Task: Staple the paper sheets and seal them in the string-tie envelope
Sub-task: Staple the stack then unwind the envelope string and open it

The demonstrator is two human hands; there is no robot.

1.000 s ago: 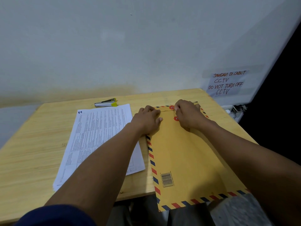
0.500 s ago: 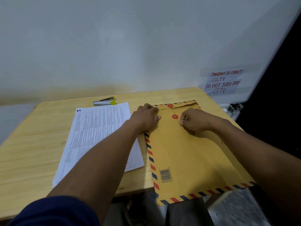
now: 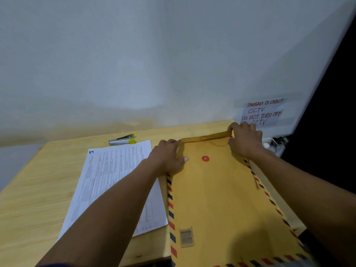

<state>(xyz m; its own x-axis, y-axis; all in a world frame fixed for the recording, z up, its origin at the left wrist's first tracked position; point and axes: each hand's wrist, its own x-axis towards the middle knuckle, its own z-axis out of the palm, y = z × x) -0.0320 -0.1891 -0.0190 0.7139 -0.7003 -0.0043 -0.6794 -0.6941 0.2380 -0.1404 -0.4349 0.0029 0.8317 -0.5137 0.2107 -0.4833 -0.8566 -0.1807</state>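
Now pinching the far edge of the flap (image 3: pixel 207 136) with the right hand (image 3: pixel 245 140), fingers closed on its right corner, lifting it up off the envelope (image 3: pixel 221 199). Half a second back, working the string at the two red discs with the flap lying flat; now unwound, flap raised and seen nearly edge-on, with only the lower red disc (image 3: pixel 205 158) showing on the body just this side of the grip. A loop of loose string (image 3: pixel 218 144) lying under the flap, close to the grip. Left of the grip, pressing down the envelope's near-left corner with the left hand (image 3: pixel 169 158), fingers curled, gripping nothing. Further left, beyond that hand, the paper sheets (image 3: pixel 115 180) lying flat on the table (image 3: pixel 28 199), apart from the envelope's mouth. Furthest left and back, the stapler (image 3: pixel 121 140) resting just past the sheets' top edge, untouched. Judging from this: envelope opened, stapling probably not yet done, filling and retying to follow.
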